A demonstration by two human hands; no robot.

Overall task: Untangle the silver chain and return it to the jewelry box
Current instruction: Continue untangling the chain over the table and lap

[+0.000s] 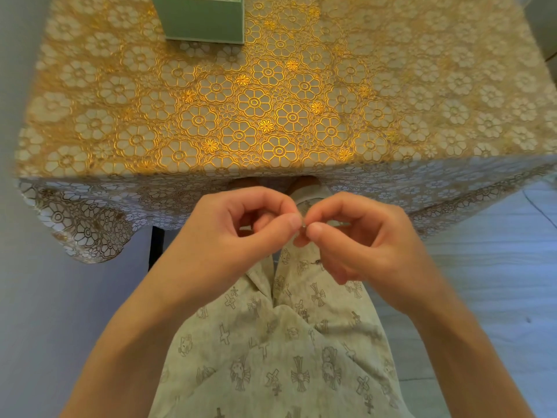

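A home: a table [90, 206] draped in a gold floral lace tablecloth [271, 101], a green box [205, 22] far left, patterned pyjama trousers [271, 357] nearest.

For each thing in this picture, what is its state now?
Chain: pinched between both hands, mostly hidden.
Left hand: fingers curled, pinching the chain.
Right hand: fingers curled, pinching the chain.
Box: on the table's far side; lid out of view.
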